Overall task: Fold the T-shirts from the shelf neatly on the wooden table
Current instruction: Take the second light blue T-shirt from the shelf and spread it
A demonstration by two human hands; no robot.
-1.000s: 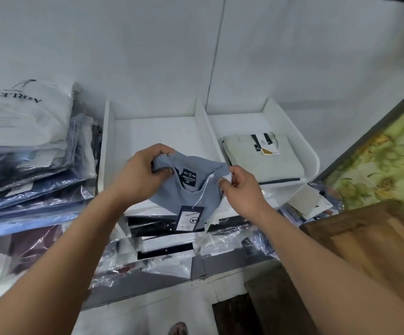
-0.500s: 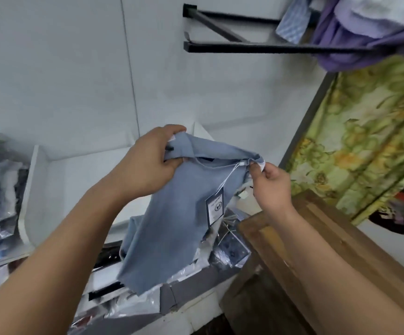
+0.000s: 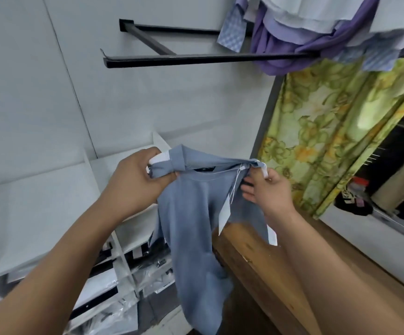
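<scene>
A blue-grey T-shirt (image 3: pixel 191 223) hangs unfolded in the air, collar up, a white paper tag (image 3: pixel 224 213) dangling from its neck. My left hand (image 3: pixel 135 180) grips its left shoulder, bunched with a white sleeve edge. My right hand (image 3: pixel 266 189) pinches the right shoulder, fingers partly spread below. The shirt's lower part hangs down beside the corner of the wooden table (image 3: pixel 251 259), which lies at the lower right, partly behind my right forearm. The white shelf (image 3: pixel 51 201) is at the left, below the shirt.
Packaged garments in plastic (image 3: pixel 114 308) lie in lower shelf compartments. A black wall bracket (image 3: pixel 196 58) juts out overhead with purple and blue shirts (image 3: pixel 317 27) hung on it. A green floral curtain (image 3: pixel 329 131) hangs at the right, next to a dark doorway.
I have lifted the shirt off the shelf and it has dropped open, hanging full length. The view has swung right and up toward the table and curtain.
</scene>
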